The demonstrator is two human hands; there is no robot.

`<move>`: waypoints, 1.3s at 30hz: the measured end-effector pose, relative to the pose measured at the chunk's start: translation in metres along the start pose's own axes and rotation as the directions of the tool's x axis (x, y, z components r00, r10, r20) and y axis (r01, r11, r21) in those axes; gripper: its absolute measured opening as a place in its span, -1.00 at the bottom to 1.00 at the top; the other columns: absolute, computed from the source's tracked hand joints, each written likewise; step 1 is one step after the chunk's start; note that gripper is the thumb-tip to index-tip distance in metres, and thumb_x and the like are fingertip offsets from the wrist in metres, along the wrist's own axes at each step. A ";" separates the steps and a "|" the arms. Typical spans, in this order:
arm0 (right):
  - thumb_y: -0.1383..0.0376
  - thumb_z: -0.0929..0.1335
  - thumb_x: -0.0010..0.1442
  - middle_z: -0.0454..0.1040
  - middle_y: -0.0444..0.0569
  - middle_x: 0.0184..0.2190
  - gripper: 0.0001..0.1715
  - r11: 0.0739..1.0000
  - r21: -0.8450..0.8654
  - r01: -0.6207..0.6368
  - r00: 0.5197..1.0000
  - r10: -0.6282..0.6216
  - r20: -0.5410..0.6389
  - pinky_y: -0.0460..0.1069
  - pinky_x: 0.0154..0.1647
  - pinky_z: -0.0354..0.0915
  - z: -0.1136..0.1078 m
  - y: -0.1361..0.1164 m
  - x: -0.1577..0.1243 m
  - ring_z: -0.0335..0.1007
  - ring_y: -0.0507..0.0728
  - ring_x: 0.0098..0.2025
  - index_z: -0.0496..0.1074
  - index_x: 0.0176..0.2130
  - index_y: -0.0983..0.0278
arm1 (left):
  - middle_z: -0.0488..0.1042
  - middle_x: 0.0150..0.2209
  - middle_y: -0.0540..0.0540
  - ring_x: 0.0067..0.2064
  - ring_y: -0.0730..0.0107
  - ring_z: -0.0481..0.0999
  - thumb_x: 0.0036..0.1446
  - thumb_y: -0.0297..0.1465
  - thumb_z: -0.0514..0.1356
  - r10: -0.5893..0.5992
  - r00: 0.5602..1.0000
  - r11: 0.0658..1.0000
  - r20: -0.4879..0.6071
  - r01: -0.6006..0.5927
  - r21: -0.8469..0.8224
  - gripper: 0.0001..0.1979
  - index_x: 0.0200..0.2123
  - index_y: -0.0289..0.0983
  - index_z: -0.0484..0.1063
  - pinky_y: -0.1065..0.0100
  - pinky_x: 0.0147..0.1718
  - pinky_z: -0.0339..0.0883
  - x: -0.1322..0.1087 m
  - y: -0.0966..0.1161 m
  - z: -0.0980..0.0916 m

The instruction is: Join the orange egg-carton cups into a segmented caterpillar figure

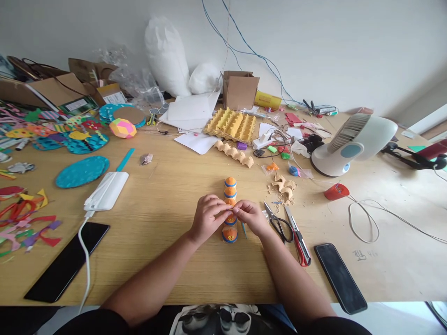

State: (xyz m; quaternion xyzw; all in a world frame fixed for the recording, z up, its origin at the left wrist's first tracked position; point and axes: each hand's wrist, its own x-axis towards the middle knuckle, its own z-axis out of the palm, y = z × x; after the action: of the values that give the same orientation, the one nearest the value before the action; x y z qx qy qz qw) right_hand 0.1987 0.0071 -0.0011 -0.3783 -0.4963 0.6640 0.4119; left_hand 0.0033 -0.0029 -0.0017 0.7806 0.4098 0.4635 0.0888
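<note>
An orange and blue caterpillar made of egg-carton cups [230,190] lies lengthwise on the wooden table [167,260], near the middle front. My left hand [207,217] and my right hand [252,217] meet over its middle, fingertips pinched together at a segment. Both hands are closed; what sits between the fingertips is too small to make out. A thin blue stick [244,230] pokes out below my right hand. The caterpillar's face end [229,235] shows beneath the hands.
Scissors [278,224], a red utility knife [298,238] and a phone [340,278] lie to the right. A white fan [351,144], red cup [335,191] and cord loop [363,223] lie further right. Left: power bank [106,190], dark phone [68,260], coloured paper scraps [24,223]. Egg cartons [231,124] behind.
</note>
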 end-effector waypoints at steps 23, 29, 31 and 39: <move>-0.07 0.54 0.06 0.45 -0.13 -0.53 -0.51 1.000 0.015 -0.003 1.000 0.003 0.011 -0.09 -0.50 0.14 0.001 -0.003 -0.001 0.18 -0.03 -0.54 0.47 -0.39 0.28 | 0.63 -0.33 -0.02 -0.19 0.28 0.50 0.25 -0.35 0.32 0.014 1.000 1.000 -0.018 -0.014 -0.002 -0.93 -0.19 -0.13 0.62 0.16 -0.09 0.33 0.002 0.004 -0.003; -0.09 0.53 0.06 0.46 -0.12 -0.53 -0.49 1.000 -0.008 -0.007 1.000 0.008 0.010 -0.09 -0.49 0.17 0.001 -0.004 -0.001 0.19 -0.03 -0.54 0.48 -0.40 0.29 | 0.62 -0.32 -0.02 -0.19 0.28 0.49 0.25 -0.35 0.33 0.016 1.000 1.000 -0.022 -0.016 -0.002 -0.91 -0.18 -0.12 0.61 0.16 -0.08 0.33 0.002 0.003 -0.003; -0.08 0.53 0.08 0.46 -0.12 -0.53 -0.51 1.000 -0.011 -0.004 1.000 0.004 0.020 -0.09 -0.49 0.16 0.002 -0.005 -0.001 0.19 -0.03 -0.54 0.48 -0.40 0.29 | 0.62 -0.32 -0.01 -0.18 0.29 0.50 0.25 -0.37 0.33 0.020 1.000 1.000 -0.020 -0.020 -0.004 -0.94 -0.20 -0.13 0.61 0.16 -0.08 0.32 0.002 0.004 -0.003; -0.08 0.52 0.09 0.46 -0.12 -0.53 -0.50 1.000 -0.009 0.000 1.000 0.000 0.028 -0.08 -0.48 0.16 0.004 -0.008 -0.003 0.20 -0.02 -0.53 0.47 -0.41 0.28 | 0.62 -0.35 -0.01 -0.20 0.29 0.51 0.29 -0.34 0.29 -0.006 1.000 1.000 -0.014 0.006 -0.008 -0.91 -0.30 -0.15 0.59 0.16 -0.10 0.32 0.003 0.006 -0.003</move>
State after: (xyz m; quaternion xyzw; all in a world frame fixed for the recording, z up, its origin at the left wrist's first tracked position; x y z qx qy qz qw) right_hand 0.1977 0.0046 0.0079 -0.3707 -0.5053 0.6669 0.4031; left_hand 0.0046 -0.0053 0.0046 0.7757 0.4110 0.4702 0.0904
